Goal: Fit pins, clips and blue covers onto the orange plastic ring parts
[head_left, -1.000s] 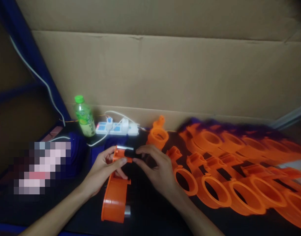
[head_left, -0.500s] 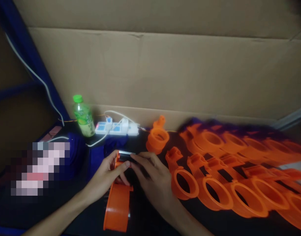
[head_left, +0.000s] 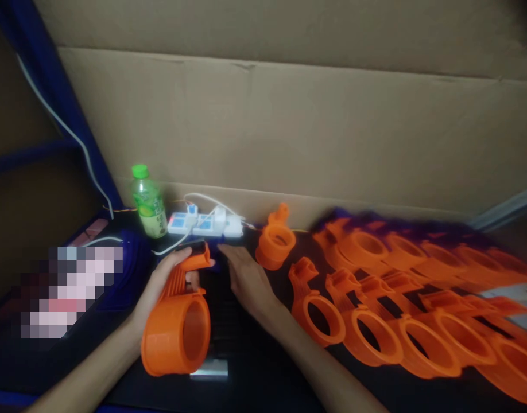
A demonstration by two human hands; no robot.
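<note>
My left hand [head_left: 166,281] is closed round the handle of an orange tape dispenser [head_left: 179,327], which is tilted so its round drum opening faces right and towards me. Its upper end with a dark part sits by my thumb. My right hand [head_left: 246,278] lies just to the right of the dispenser's top, fingers stretched out towards the back, holding nothing that I can see. A small silvery piece [head_left: 209,369] lies on the dark table under the drum.
Several orange dispenser bodies [head_left: 371,338] lie in rows across the right of the table, one more [head_left: 275,242] stands behind my right hand. A green-capped bottle [head_left: 149,202] and a white power strip [head_left: 205,225] stand at the back against a cardboard wall [head_left: 289,126].
My left hand has turned and lifted the dispenser leftward so its drum opening now shows. My right hand has let go of the top and moved back, open.
</note>
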